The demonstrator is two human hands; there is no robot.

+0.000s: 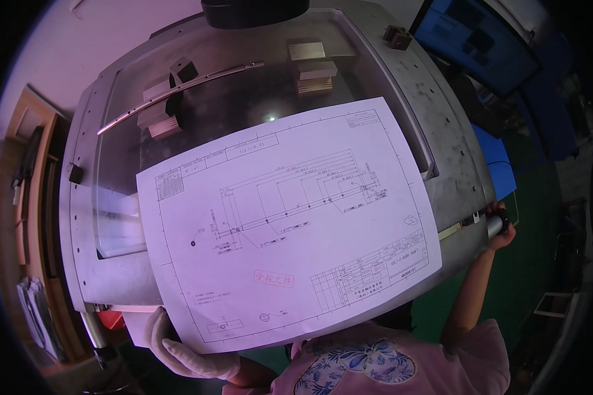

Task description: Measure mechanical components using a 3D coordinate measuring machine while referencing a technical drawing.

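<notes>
Large white paper sheet w/ printed technical drawing (286, 227) lies across grey metal machine table (454, 178), gloved left hand (178, 352) gripping its lower corner. Right hand (501, 227) closed round black-and-silver crank handle (496, 222). Long thin metal rod (178, 92) rests on blocks behind glass, untouched.

You have one drawing sheet (290, 224) between your two hands, one long metal rail (178, 93) and about six metal blocks (306, 51) beyond them, and one monitor (478, 39) past your right hand (501, 227).

Matt paper drawing (290, 224) on a brushed metal table (451, 158), cloth-gloved left hand (178, 349)
</notes>
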